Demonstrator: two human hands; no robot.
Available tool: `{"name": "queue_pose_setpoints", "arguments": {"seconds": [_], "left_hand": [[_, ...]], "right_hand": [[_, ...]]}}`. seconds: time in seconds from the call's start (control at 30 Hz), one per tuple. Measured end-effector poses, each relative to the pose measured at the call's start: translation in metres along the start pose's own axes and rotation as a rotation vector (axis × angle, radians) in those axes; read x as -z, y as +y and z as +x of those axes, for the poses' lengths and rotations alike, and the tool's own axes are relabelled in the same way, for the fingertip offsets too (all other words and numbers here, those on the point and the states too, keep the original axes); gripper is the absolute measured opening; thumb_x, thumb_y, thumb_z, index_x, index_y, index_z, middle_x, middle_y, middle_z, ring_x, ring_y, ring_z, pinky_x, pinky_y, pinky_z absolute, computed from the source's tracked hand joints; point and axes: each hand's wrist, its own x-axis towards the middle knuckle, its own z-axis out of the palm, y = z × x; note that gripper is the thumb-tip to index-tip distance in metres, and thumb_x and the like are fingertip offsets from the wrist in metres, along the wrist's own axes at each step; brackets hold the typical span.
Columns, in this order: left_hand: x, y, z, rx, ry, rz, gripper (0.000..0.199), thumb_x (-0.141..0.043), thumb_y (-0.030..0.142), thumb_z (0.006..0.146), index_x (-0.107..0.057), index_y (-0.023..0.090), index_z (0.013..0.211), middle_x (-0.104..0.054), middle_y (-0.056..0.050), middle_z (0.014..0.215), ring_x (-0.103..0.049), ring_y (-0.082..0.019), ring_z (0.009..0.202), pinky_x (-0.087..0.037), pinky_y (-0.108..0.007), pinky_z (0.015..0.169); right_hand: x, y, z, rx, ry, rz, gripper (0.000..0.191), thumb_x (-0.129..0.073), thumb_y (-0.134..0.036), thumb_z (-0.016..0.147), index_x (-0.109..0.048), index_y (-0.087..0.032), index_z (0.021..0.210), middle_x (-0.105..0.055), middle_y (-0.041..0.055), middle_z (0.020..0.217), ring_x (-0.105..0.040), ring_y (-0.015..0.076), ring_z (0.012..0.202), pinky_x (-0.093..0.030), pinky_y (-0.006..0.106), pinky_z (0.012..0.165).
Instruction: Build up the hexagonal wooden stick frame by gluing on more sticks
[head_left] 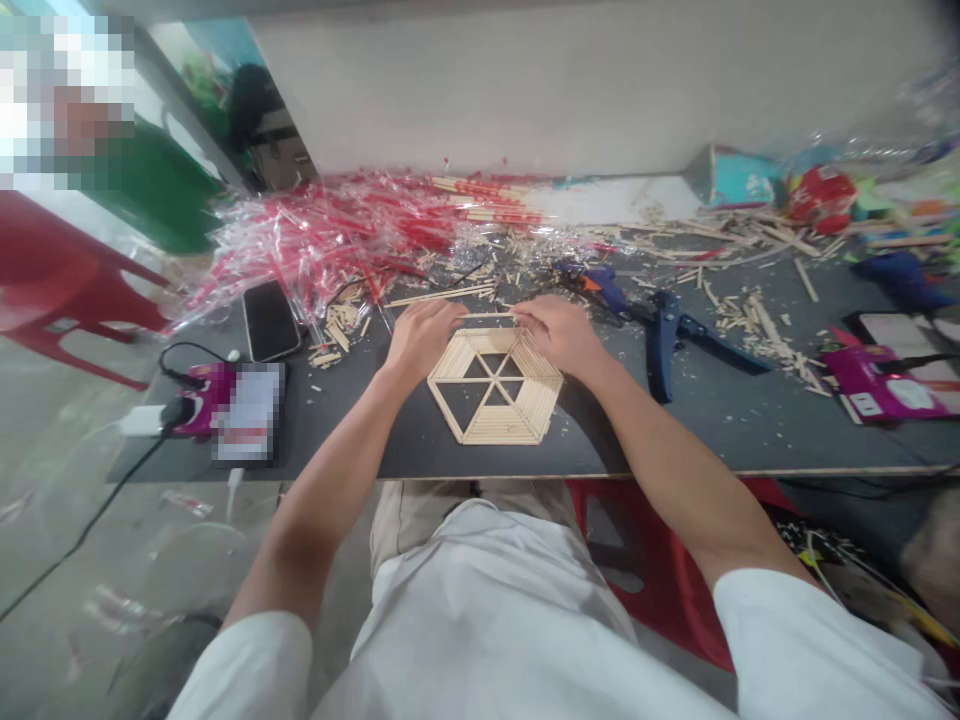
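A hexagonal frame of thin wooden sticks (504, 435) lies flat on the dark table in front of me. Its spokes meet at the centre, and rows of sticks fill most of its segments; the lower-left one stays open. Just beyond its far edge, a single wooden stick (487, 316) spans between my two hands. My left hand (426, 338) pinches the stick's left end with fingers closed. At the other end, my right hand (556, 332) closes its fingers on the same stick. Whether the stick touches the frame I cannot tell.
Red-and-clear wrappers (337, 230) heap up at the back left. To the right are a blue glue gun (604, 288), a dark blue cutter (663, 350) and wood scraps (761, 320). A black phone (271, 320) and purple power strips (885, 383) lie toward the sides.
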Motion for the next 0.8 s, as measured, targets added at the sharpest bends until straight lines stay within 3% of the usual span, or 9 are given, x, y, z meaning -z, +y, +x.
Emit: {"name": "queue_pose_setpoints", "arguments": {"seconds": [0.1,0.17,0.3,0.43,0.5,0.57,0.7,0.8], "left_hand": [[0.006,-0.016,0.0,0.149,0.041,-0.007,0.039,-0.042,0.012,0.106,-0.071,0.017,0.131,-0.079,-0.012,0.119,-0.07,-0.027,0.114,-0.051,-0.043,0.105],[0.01,-0.02,-0.001,0.178,0.026,-0.004,0.039,-0.048,0.014,0.103,-0.066,0.016,0.137,-0.074,-0.015,0.13,-0.067,-0.028,0.12,-0.05,-0.044,0.109],[0.018,-0.011,-0.005,0.15,-0.246,-0.065,0.042,-0.069,0.044,0.098,-0.069,0.018,0.131,-0.075,-0.011,0.114,-0.069,-0.03,0.113,-0.054,-0.044,0.104],[0.026,-0.001,-0.01,0.045,-0.478,-0.088,0.096,-0.084,0.067,0.077,-0.051,0.019,0.154,-0.063,-0.018,0.142,-0.059,-0.04,0.135,-0.048,-0.052,0.114],[0.029,-0.002,-0.012,-0.001,-0.523,-0.109,0.115,-0.091,0.062,0.07,-0.039,0.018,0.162,-0.056,-0.021,0.149,-0.053,-0.043,0.141,-0.043,-0.055,0.119],[0.03,-0.006,-0.012,-0.022,-0.526,-0.167,0.104,-0.087,0.049,0.078,-0.035,0.016,0.162,-0.054,-0.021,0.152,-0.054,-0.04,0.141,-0.044,-0.053,0.12],[0.024,-0.011,-0.01,-0.081,-0.495,-0.285,0.063,-0.063,0.017,0.088,-0.048,0.017,0.15,-0.06,-0.016,0.148,-0.06,-0.03,0.134,-0.049,-0.045,0.117],[0.018,-0.012,-0.007,-0.083,-0.46,-0.294,0.064,-0.051,0.001,0.083,-0.052,0.016,0.145,-0.064,-0.014,0.145,-0.059,-0.027,0.135,-0.047,-0.045,0.119]], "right_hand": [[0.009,0.011,-0.002,-0.106,0.095,-0.003,0.024,-0.048,-0.03,0.103,-0.072,-0.022,0.103,-0.08,0.0103,0.096,-0.075,0.026,0.089,-0.057,0.041,0.086],[0.012,0.017,-0.003,-0.187,0.108,0.038,0.021,-0.048,-0.033,0.103,-0.067,-0.024,0.103,-0.078,0.0071,0.085,-0.072,0.0233,0.077,-0.057,0.038,0.078],[0.01,0.022,-0.005,-0.287,0.082,0.153,0.016,-0.05,-0.039,0.102,-0.059,-0.026,0.102,-0.074,0.004,0.077,-0.068,0.021,0.065,-0.054,0.036,0.069],[0.008,0.018,-0.004,-0.293,0.051,0.21,0.016,-0.048,-0.039,0.101,-0.056,-0.025,0.103,-0.072,0.0041,0.076,-0.066,0.0208,0.063,-0.052,0.036,0.068],[0.008,0.015,-0.003,-0.289,0.033,0.197,0.016,-0.048,-0.039,0.101,-0.056,-0.025,0.104,-0.072,0.0038,0.076,-0.066,0.0206,0.063,-0.052,0.036,0.069],[0.008,0.013,-0.002,-0.285,0.018,0.179,0.016,-0.049,-0.038,0.101,-0.057,-0.025,0.105,-0.073,0.0037,0.076,-0.066,0.0207,0.065,-0.052,0.037,0.071],[0.011,0.009,-0.001,-0.282,0.004,0.179,0.016,-0.052,-0.036,0.097,-0.06,-0.024,0.103,-0.074,0.0054,0.081,-0.07,0.0221,0.073,-0.053,0.037,0.075],[0.015,0.005,0.0,-0.249,0.003,0.155,0.016,-0.054,-0.035,0.095,-0.063,-0.023,0.098,-0.076,0.0075,0.085,-0.071,0.0234,0.077,-0.053,0.038,0.077]]}}
